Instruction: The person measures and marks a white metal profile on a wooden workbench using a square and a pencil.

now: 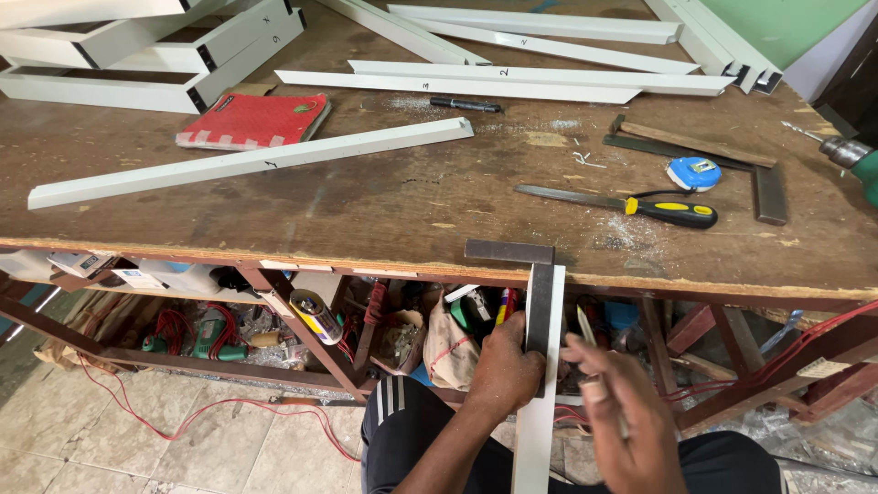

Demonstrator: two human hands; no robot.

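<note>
Left hand: we find the left hand [505, 368] pressing a dark metal try square [535, 302] flat onto a white metal strip [537, 439], fingers closed over the blade.
Right hand: the right hand [631, 421], just right of the square, pinches a thin pointed scriber [585, 327] between its fingers, tip up near the blade's edge.
White strip: it runs from below the square up to the workbench [384, 201] edge; the square's stock lies across the bench edge.
Beyond the square: we note a yellow-handled file [622, 205], and further back a blue tape measure [693, 173] and a second square [722, 155].
Left of the square: a long white strip [247, 162] lies slantwise on the bench, a red notebook [256, 120] behind it.
Farthest from the square: a black marker [465, 104], more white strips [476, 82] and white frames [137, 55].
</note>
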